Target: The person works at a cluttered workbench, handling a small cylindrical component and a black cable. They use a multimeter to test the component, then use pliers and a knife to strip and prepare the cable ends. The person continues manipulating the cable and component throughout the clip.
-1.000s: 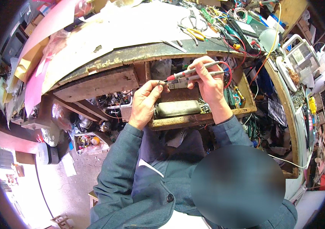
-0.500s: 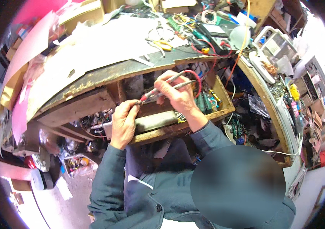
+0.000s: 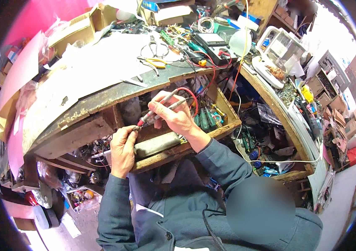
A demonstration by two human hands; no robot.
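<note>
In my right hand is a pair of test probes, gripped together like chopsticks, one with a red lead curving back. Their tips slant down and left to the fingertips of my left hand. Thumb and forefinger there pinch a small dark part, too small to name; the red-collared tip is at it, though I cannot tell if both tips touch. Both hands are over an open wooden drawer. A grey rounded bar lies along its near side, and green-handled screwdrivers fill its right end.
On the bench above lie a multimeter, yellow-handled pliers and a large white sheet. At right, a cluttered compartment has a white cable across it. A box of small parts sits at lower left.
The whole view has shifted, so the bench and drawer appear farther left. My hands keep nearly the same pose over the drawer, probes still at the small part.
</note>
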